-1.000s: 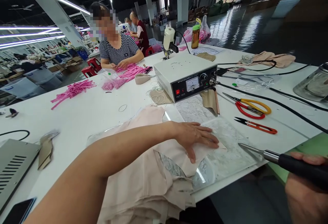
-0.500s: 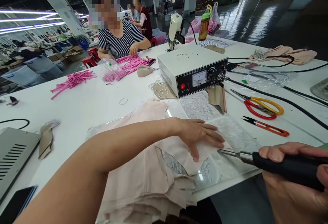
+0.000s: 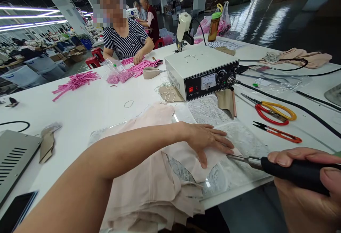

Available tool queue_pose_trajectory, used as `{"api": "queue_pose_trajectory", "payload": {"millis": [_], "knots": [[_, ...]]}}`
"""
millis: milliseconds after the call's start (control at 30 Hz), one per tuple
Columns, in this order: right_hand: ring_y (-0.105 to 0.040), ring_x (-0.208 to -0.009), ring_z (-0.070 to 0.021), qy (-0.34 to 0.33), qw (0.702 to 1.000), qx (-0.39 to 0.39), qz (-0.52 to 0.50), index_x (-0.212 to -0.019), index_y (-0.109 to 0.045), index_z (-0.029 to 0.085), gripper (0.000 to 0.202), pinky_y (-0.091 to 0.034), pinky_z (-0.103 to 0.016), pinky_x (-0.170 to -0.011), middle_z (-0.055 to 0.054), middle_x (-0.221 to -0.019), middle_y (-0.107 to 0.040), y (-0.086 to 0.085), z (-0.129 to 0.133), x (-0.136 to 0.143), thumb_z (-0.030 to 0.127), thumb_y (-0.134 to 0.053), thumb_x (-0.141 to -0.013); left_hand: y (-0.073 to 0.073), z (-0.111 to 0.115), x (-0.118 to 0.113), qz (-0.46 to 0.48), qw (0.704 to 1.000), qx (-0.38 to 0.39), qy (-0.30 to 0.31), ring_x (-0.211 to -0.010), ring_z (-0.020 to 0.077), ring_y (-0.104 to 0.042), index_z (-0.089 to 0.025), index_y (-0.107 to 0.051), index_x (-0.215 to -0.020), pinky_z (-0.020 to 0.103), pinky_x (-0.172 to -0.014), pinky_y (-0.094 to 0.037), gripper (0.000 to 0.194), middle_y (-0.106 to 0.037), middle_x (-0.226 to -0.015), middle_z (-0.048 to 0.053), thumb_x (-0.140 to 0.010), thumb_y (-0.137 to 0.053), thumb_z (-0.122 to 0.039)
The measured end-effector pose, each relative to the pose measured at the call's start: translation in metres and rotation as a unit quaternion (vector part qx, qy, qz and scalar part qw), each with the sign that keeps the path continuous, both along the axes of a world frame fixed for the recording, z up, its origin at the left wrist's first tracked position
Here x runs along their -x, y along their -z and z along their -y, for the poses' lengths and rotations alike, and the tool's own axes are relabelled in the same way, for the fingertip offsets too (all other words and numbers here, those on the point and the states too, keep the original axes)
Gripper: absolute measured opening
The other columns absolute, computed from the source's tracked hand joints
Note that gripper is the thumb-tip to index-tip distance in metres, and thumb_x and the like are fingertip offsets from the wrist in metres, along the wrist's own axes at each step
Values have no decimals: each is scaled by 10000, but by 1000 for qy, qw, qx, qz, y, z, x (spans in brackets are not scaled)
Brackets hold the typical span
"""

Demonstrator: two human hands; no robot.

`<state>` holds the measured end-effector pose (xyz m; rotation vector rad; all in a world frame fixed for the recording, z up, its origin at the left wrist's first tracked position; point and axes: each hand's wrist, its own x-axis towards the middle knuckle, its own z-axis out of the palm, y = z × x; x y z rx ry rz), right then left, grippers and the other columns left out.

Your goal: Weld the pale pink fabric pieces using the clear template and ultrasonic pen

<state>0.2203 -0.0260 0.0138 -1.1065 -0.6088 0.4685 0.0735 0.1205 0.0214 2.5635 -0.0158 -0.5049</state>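
My left hand [image 3: 209,140] lies flat with its fingers spread on pale pink fabric [image 3: 181,154], pressing it onto a clear sheet [image 3: 247,140]. In my right hand [image 3: 301,172] is a black-handled tool [image 3: 293,170], my fingers wrapped round its grip. The tool's thin metal tip touches or nearly touches the fabric beside my left fingertips. More layers of the same fabric [image 3: 144,194] hang over the table's front edge. Behind my left hand stands a control box [image 3: 202,69] with a dial and a lit red switch.
Scissors [image 3: 277,112] and orange snips [image 3: 279,132] lie at right, near a black cable [image 3: 287,101]. A phone [image 3: 17,210] and a grey vented box [image 3: 17,162] sit at left. Across the table, a person in a striped shirt [image 3: 126,41] handles pink strips [image 3: 144,65].
The hand of the person across the table has shifted slightly among the pink strips. My left hand stays in place, and my right hand with the tool has barely moved.
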Motion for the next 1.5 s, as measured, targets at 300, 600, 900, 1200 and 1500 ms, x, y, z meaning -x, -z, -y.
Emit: {"api": "queue_pose_trajectory", "payload": {"millis": [300, 600, 900, 1200, 1500], "knots": [[-430, -523, -166, -23, 1000, -15, 5, -690, -539, 242, 184, -394, -399, -555, 19, -630, -478, -7, 0, 5, 202, -434, -544, 1, 0, 0, 12, 1000, -13, 3, -1438, 254, -100, -302, -414, -1386, 419, -1167, -53, 811, -314, -1491, -40, -650, -731, -428], [-419, -490, -159, -20, 999, -44, 0, -659, -535, 226, 193, -373, -379, -491, 18, -610, -473, 1, -5, 6, 213, -419, -506, 1, 0, -1, 12, 1000, -4, 2, -1435, 273, -108, -286, -425, -1381, 453, -1163, -56, 819, -325, -1486, -28, -638, -735, -437], [-483, -498, -171, -41, 998, -36, 19, -655, -554, 221, 185, -417, -391, -522, 8, -614, -540, -7, -1, 9, 179, -439, -517, 4, -1, -1, 32, 999, 29, -16, -1422, 290, -158, -321, -522, -1297, 458, -1155, -95, 762, -391, -1448, -29, -585, -774, -422], [-469, -505, -153, -81, 996, -41, 7, -683, -555, 213, 181, -412, -375, -512, 14, -633, -532, -6, 2, 12, 181, -444, -544, 5, 0, -1, 46, 998, 42, -31, -1408, 288, -201, -335, -578, -1219, 460, -1136, -137, 714, -459, -1389, -41, -546, -807, -386], [-478, -501, -155, -103, 994, -38, -10, -674, -565, 209, 163, -413, -372, -495, 4, -638, -529, -1, 1, 11, 188, -467, -546, 0, 2, -2, 16, 999, 29, -29, -1426, 278, -148, -330, -557, -1258, 438, -1153, -118, 734, -418, -1422, -46, -566, -792, -387]]}}
